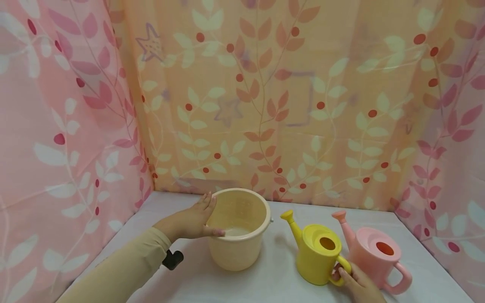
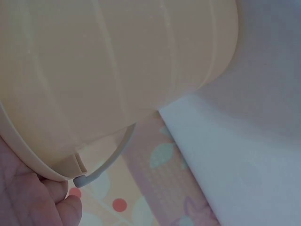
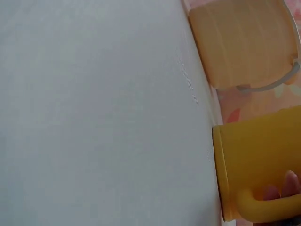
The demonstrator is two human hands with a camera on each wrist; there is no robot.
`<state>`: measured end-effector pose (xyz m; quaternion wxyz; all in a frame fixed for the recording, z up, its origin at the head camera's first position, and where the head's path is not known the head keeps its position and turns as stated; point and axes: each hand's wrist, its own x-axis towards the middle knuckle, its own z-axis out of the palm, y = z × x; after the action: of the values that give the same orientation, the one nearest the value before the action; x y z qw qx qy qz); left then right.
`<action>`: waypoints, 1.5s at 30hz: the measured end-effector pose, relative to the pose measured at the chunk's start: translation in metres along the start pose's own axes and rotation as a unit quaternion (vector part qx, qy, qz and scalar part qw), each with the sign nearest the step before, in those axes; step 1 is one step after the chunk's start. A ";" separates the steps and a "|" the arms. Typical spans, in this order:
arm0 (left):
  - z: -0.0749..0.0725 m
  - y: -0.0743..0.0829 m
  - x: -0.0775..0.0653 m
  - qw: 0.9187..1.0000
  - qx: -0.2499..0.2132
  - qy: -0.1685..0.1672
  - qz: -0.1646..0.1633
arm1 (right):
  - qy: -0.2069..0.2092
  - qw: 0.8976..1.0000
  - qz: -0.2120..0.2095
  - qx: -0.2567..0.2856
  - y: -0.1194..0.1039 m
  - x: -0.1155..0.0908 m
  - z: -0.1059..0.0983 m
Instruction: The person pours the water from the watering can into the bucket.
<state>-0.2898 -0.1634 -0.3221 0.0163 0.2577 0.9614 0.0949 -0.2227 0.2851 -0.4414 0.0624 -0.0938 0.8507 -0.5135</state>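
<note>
A cream bucket stands upright on the white surface. Spread along its rim, my left hand rests with its thumb over the near edge and its fingers at the left side. The left wrist view shows the bucket's ribbed wall, with the fingers beside the grey handle. My right hand holds the loop handle of a yellow watering can, fingers through the loop. In the right wrist view the fingertips show behind that handle.
Just right of the yellow can stands a pink watering can, its spout pointing up and left. A white cloth covers the table. Leaf-patterned curtains enclose the back and both sides. A black device sits at my left wrist.
</note>
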 end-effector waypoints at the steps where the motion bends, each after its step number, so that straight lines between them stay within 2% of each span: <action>1: 0.000 0.000 0.000 1.000 -0.001 0.000 0.000 | 0.024 1.000 0.012 0.006 -0.001 0.001 0.003; 4: -0.001 0.000 0.000 1.000 -0.007 0.000 0.000 | 0.087 0.995 0.035 0.030 -0.005 0.004 0.014; 6: -0.002 0.001 -0.001 1.000 -0.008 -0.001 0.000 | 0.114 0.992 0.032 0.046 -0.007 0.006 0.019; 12: -0.002 0.003 -0.002 1.000 -0.018 -0.004 -0.003 | 0.113 0.991 0.032 0.058 -0.009 0.009 0.023; 15: -0.003 0.003 -0.002 1.000 -0.021 -0.004 -0.003 | 0.134 0.990 0.013 0.050 -0.009 0.011 0.026; 18: -0.003 0.003 -0.002 1.000 -0.020 -0.007 -0.003 | 0.159 0.987 0.032 0.023 -0.010 0.011 0.027; 21: -0.004 0.003 -0.001 1.000 -0.019 -0.007 -0.002 | 0.176 0.982 0.074 -0.006 -0.014 0.011 0.025; 25: -0.004 0.003 0.000 1.000 -0.020 -0.007 -0.004 | 0.199 0.974 0.109 -0.007 -0.018 0.011 0.024; 33: -0.003 0.003 -0.001 1.000 -0.014 -0.012 -0.011 | 0.248 0.966 0.077 0.012 -0.021 0.007 0.030; 37: -0.004 0.004 -0.001 1.000 -0.013 -0.015 -0.014 | 0.254 0.964 0.074 0.002 -0.024 0.006 0.029; 41: -0.005 0.004 -0.001 1.000 -0.012 -0.016 -0.014 | 0.255 0.963 0.089 0.000 -0.030 0.005 0.026; 45: -0.005 0.004 -0.002 1.000 -0.008 -0.015 -0.013 | 0.265 0.962 0.063 0.027 -0.040 0.003 0.021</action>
<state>-0.2864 -0.1613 -0.3169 0.0345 0.2465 0.9635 0.0986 -0.2173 0.2482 -0.4163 -0.1308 0.1013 0.8267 -0.5378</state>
